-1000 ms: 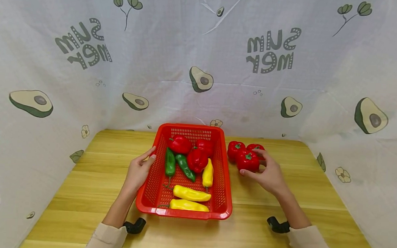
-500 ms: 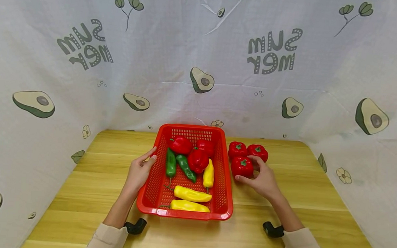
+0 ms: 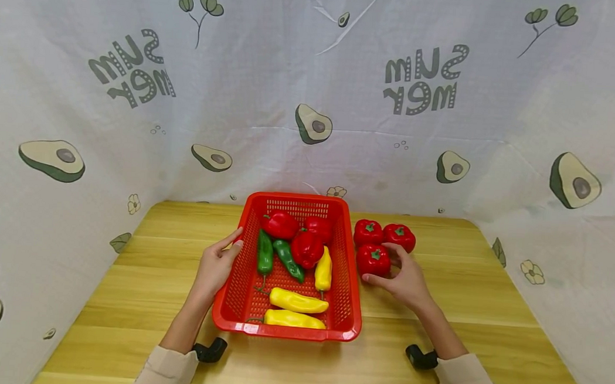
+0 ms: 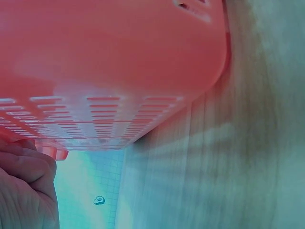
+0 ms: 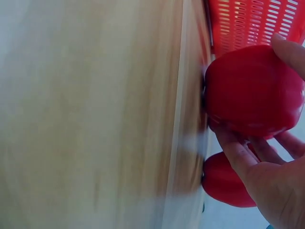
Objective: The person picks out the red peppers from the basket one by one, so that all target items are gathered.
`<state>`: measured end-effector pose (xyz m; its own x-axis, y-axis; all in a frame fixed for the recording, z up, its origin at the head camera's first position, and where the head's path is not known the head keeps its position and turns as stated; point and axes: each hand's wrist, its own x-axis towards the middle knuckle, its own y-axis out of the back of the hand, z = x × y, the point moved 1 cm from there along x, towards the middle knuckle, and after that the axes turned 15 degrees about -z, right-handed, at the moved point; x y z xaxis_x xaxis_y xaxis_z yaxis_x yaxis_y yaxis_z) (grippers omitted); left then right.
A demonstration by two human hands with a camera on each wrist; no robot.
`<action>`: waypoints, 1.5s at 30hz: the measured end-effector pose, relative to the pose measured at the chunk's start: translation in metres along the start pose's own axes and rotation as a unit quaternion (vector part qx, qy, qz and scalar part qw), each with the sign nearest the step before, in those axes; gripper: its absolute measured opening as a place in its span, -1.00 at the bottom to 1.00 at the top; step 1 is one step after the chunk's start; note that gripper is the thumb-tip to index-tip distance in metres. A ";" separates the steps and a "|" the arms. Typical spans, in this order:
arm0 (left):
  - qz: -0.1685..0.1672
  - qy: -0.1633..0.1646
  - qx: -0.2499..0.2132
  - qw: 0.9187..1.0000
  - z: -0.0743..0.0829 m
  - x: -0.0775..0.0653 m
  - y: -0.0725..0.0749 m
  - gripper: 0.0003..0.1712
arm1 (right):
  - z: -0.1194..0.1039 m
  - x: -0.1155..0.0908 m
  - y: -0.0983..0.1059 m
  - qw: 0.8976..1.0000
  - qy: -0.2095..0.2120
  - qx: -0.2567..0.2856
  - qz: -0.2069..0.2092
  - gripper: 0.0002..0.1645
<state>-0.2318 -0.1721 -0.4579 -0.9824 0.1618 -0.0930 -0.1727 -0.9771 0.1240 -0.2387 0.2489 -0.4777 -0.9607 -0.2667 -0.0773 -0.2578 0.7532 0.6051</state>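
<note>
My left hand grips the left rim of a red plastic basket, thumb on the rim and fingers along the outer wall. In the left wrist view the curled fingers lie against the slotted wall. To the right of the basket, my right hand holds a red bell pepper between thumb and fingers, the pepper standing on the table beside the basket wall. The right wrist view shows the thumb on one side of this bell pepper and the fingers on the other.
Two more red bell peppers, one left and one right, stand just behind the held one. Inside the basket lie red bell peppers, green peppers and yellow peppers. A patterned cloth hangs behind the wooden table.
My right hand has moved left and toward me with the front red bell pepper, which now sits closer to the basket and apart from the right one. My left hand has stayed put.
</note>
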 end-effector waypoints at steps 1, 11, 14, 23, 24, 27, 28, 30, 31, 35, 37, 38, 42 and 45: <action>-0.001 -0.002 0.002 1.000 0.000 0.000 0.000 -0.47 | 0.000 -0.001 0.000 1.000 0.000 0.000 0.000 0.07; 0.002 0.003 0.008 1.000 0.002 0.000 -0.001 -0.48 | -0.004 -0.008 0.003 1.000 0.008 0.006 -0.002 0.05; 0.005 0.003 0.009 1.000 0.002 0.000 -0.001 -0.48 | -0.005 -0.010 0.005 1.000 0.014 0.018 -0.007 0.05; 0.018 -0.003 0.017 1.000 -0.003 0.001 -0.001 -0.51 | -0.016 -0.012 0.024 0.998 0.057 0.031 0.027 -0.05; 0.019 -0.003 0.017 1.000 -0.003 0.001 -0.001 -0.52 | -0.018 -0.012 0.026 0.998 0.056 0.028 0.032 -0.05; 0.022 -0.005 0.017 1.000 -0.003 0.001 -0.002 -0.52 | -0.026 -0.009 0.031 0.997 0.054 0.023 0.042 -0.05; 0.022 -0.006 0.016 1.000 -0.003 0.001 -0.002 -0.52 | -0.029 -0.008 0.032 0.997 0.054 0.024 0.044 -0.05; 0.023 -0.008 0.015 1.000 -0.003 0.001 -0.003 -0.52 | -0.035 -0.005 0.034 0.997 0.049 0.019 0.048 -0.05; 0.023 -0.008 0.014 1.000 -0.003 0.001 -0.003 -0.52 | -0.038 -0.002 0.035 0.998 0.049 0.016 0.049 -0.04; 0.021 -0.008 0.011 1.000 -0.004 0.001 -0.002 -0.52 | -0.054 0.007 0.035 0.998 0.054 0.010 0.043 -0.05; 0.019 -0.009 0.010 1.000 -0.004 0.001 -0.002 -0.52 | -0.063 0.011 0.033 0.997 0.065 0.016 0.036 -0.05; 0.019 -0.010 0.009 1.000 -0.004 0.001 -0.002 -0.52 | -0.068 0.013 0.032 0.997 0.070 0.021 0.031 -0.05; 0.016 -0.011 0.004 1.000 -0.002 0.000 -0.002 -0.51 | -0.085 0.021 0.024 0.997 0.076 0.026 0.014 -0.07; 0.014 -0.012 0.000 1.000 -0.001 0.000 -0.003 -0.51 | -0.096 0.026 0.016 0.997 0.077 0.016 0.001 -0.07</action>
<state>-0.2311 -0.1694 -0.4596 -0.9884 0.1368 -0.0666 -0.1443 -0.9815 0.1255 -0.2584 0.1965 -0.3936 -0.9349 -0.3518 0.0474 -0.2610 0.7717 0.5799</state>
